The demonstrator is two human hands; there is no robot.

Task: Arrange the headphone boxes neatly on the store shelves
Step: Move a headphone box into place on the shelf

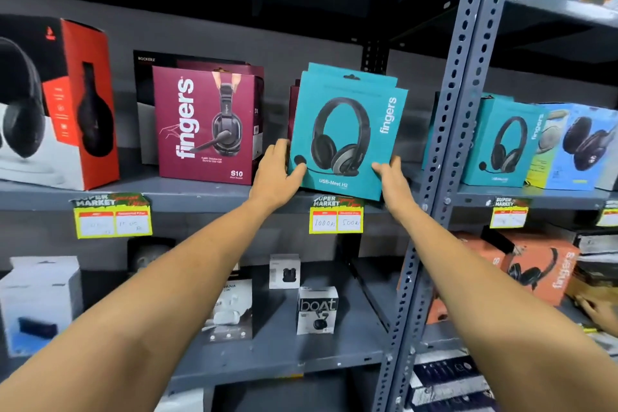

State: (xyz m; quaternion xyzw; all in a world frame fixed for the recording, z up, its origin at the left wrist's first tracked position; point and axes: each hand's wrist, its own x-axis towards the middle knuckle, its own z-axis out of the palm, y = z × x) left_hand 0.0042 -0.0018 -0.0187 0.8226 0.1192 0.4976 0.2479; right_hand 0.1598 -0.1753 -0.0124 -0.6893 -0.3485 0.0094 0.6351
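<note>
Teal box: we see a teal "fingers USB-Meet H2" headphone box (347,130) standing at the front edge of the middle shelf (207,192), tilted slightly clockwise, its lower edge overhanging the lip. More teal boxes of the same kind show stacked just behind it.
Left hand: our left hand (279,174) clasps the box's lower left corner, thumb across the front face, the other fingers hidden behind the box.
Right hand: our right hand (393,177) clamps the lower right corner, thumb on the front; we cannot see the rest of the fingers.
Left neighbour: a maroon "fingers S10" headset box (204,125) stands upright just beside, apart from the teal one, with further maroon boxes behind.
Far left: a red, black and white headphone box (57,104), angled, on the same shelf.
Price tag: a yellow tag (336,219) hangs on the shelf lip directly under the held box, handwritten 1000 and 500.
Upright: a grey perforated post (448,130) rises just right of the box.
Next bay: another teal headset box (501,144) and a blue one (575,147) touching it.
Lower shelf: a small white "boat" earbud box (317,309), with an orange "fingers" box (541,269) in the right bay.
</note>
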